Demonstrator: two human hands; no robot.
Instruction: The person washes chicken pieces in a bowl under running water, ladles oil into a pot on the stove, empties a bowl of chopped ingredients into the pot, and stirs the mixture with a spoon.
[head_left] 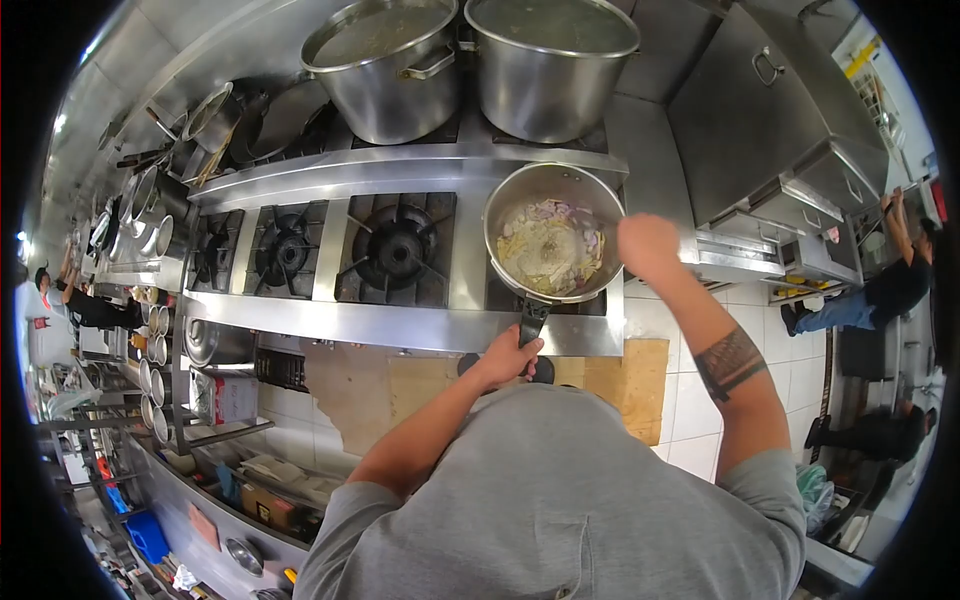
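A deep metal pot sits over the burner at the right end of the stove. Chopped pieces, pale yellow and purplish like sliced onion, lie across its bottom. My left hand is closed around the pot's black handle, which points toward me. At the pot's right rim, my right hand is closed in a fist, slightly blurred. Whatever its fingers hold is hidden; I cannot tell whether it touches the rim.
Two large stockpots stand on the raised back shelf. Bare burners line the stove to the left. Pans crowd the far left. A steel cabinet stands at right. People are at both sides, away from the stove.
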